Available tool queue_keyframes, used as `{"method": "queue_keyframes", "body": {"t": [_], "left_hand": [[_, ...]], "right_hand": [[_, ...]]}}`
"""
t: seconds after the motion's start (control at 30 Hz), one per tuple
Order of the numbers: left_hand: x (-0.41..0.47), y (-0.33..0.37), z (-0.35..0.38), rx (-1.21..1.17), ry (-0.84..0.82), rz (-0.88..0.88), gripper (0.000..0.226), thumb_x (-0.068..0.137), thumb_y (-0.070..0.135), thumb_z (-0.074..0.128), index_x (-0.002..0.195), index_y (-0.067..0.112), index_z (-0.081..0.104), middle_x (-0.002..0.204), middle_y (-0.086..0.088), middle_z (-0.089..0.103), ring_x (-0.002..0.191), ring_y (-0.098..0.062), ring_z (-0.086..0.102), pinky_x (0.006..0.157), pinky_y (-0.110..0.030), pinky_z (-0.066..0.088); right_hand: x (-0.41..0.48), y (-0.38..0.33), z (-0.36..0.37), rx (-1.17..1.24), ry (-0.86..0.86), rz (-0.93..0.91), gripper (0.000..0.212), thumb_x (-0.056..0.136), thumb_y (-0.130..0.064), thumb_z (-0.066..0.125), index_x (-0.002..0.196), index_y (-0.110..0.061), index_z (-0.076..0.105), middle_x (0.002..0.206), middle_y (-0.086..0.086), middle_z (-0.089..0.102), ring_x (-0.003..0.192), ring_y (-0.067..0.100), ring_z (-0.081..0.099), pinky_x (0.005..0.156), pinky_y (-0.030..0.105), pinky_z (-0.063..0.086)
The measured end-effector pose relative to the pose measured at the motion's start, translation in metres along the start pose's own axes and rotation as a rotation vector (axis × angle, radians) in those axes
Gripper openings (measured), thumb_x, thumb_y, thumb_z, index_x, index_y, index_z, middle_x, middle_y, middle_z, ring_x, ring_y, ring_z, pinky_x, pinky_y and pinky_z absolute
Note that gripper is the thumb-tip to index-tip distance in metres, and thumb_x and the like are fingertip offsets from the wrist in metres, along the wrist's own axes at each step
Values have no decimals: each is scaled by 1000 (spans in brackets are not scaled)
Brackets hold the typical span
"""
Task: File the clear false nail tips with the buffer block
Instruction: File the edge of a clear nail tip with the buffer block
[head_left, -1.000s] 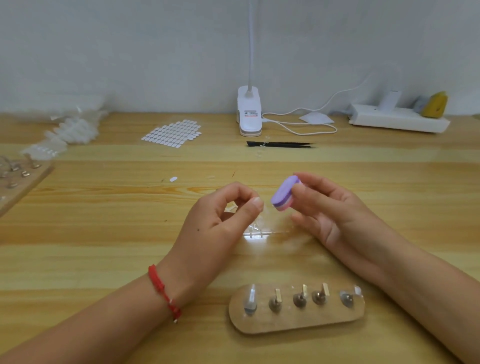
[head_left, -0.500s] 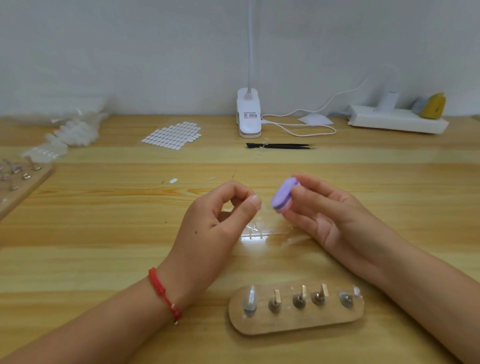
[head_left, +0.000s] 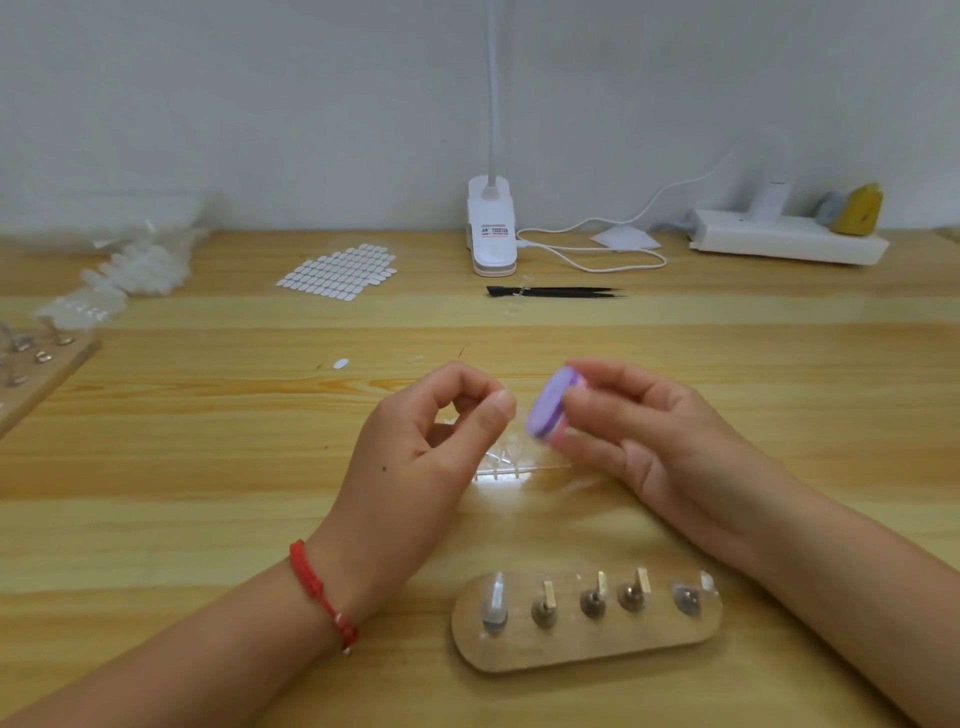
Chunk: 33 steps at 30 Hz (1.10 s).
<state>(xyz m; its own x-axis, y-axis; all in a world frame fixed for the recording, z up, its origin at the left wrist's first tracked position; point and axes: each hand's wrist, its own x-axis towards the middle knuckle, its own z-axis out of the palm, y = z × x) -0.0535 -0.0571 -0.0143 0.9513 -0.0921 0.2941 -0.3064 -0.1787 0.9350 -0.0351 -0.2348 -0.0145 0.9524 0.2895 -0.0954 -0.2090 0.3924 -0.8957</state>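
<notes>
My right hand (head_left: 644, 441) grips a small purple and pink buffer block (head_left: 549, 406) by its sides above the table's middle. My left hand (head_left: 415, 457) has thumb and forefinger pinched together right beside the block's purple face; the clear nail tip between them is too small and transparent to make out. Below the hands a clear strip of nail tips (head_left: 511, 462) lies on the wood. A wooden holder (head_left: 587, 649) with several metal pegs stands near the front edge; clear tips sit on its two end pegs.
Black tweezers (head_left: 556, 292), a white clip lamp (head_left: 491, 234) with its cable and a sheet of white adhesive tabs (head_left: 337, 273) lie further back. A power strip (head_left: 784, 241) is at the back right. Bags of nail tips (head_left: 119, 275) and a second peg board (head_left: 36, 364) sit at the left.
The buffer block has shifted slightly in my right hand and looks blurred; my left hand stays pinched beside it.
</notes>
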Motion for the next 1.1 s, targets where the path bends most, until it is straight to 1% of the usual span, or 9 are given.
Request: {"method": "queue_keyframes", "body": {"t": [0.07, 0.2, 0.33, 0.43, 0.53, 0.63, 0.77, 0.9, 1.1], "left_hand": [[0, -1, -1, -1, 0, -2, 16, 90, 14, 59, 74, 12, 60, 60, 13, 42, 40, -2, 29, 42, -10, 24], [2, -1, -1, -53, -3, -46, 16, 84, 23, 61, 73, 12, 61, 52, 15, 43, 39, -1, 31, 43, -7, 26], [5, 0, -4, -122, 39, -96, 25, 70, 40, 61, 71, 15, 64, 48, 16, 46, 40, 0, 35, 45, -4, 29], [4, 1, -3, -169, 32, -117, 23, 63, 45, 66, 67, 22, 70, 64, 10, 56, 42, -1, 34, 47, -7, 31], [4, 3, -3, -177, 23, -121, 25, 65, 40, 66, 72, 16, 72, 50, 17, 53, 40, 0, 38, 45, -6, 31], [2, 5, -2, -185, 3, -116, 26, 67, 34, 64, 78, 12, 74, 42, 19, 52, 40, 2, 42, 48, -4, 33], [1, 8, -3, -173, -35, -111, 23, 68, 34, 66, 77, 17, 77, 47, 18, 55, 40, 0, 40, 48, -6, 34], [-1, 5, -5, -147, -50, -103, 27, 65, 41, 69, 80, 20, 79, 74, 4, 64, 55, -25, 33, 51, -9, 33], [0, 1, -5, -138, -58, -98, 24, 66, 41, 70, 77, 22, 78, 74, 9, 63, 58, -26, 32, 50, -11, 33]], "right_hand": [[-1, 1, 3, -78, -52, 15, 25, 58, -7, 82, 82, -14, 79, 85, 6, 73, 74, 18, 73, 64, 23, 58], [2, -4, -4, 215, 29, 32, 31, 70, -9, 74, 100, -14, 69, 87, 6, 70, 73, 13, 71, 58, 22, 57], [1, -7, -6, 257, -37, 52, 37, 67, -4, 69, 103, -11, 66, 81, 9, 65, 80, 22, 71, 64, 31, 59], [-1, -8, -4, 101, -44, 48, 31, 62, -1, 52, 90, -8, 64, 76, 8, 54, 50, 15, 50, 42, 27, 47], [-3, -3, 3, -154, -54, 24, 21, 70, -5, 56, 85, -15, 68, 67, 2, 50, 37, 8, 30, 33, 17, 27], [-7, 1, 5, -387, -37, -55, 15, 76, -19, 73, 89, -27, 70, 59, -10, 51, 36, 4, 31, 35, 13, 26], [-8, 0, 5, -407, -12, -88, 13, 70, -32, 83, 78, -27, 74, 54, -10, 48, 37, 3, 33, 36, 14, 27], [-10, 1, 5, -420, -27, -106, 19, 68, -34, 78, 80, -20, 77, 47, -9, 43, 38, 5, 31, 35, 13, 27], [-10, 2, 8, -429, -22, -131, 18, 67, -36, 74, 78, -21, 76, 46, -10, 45, 36, 6, 31, 35, 14, 28]]}}
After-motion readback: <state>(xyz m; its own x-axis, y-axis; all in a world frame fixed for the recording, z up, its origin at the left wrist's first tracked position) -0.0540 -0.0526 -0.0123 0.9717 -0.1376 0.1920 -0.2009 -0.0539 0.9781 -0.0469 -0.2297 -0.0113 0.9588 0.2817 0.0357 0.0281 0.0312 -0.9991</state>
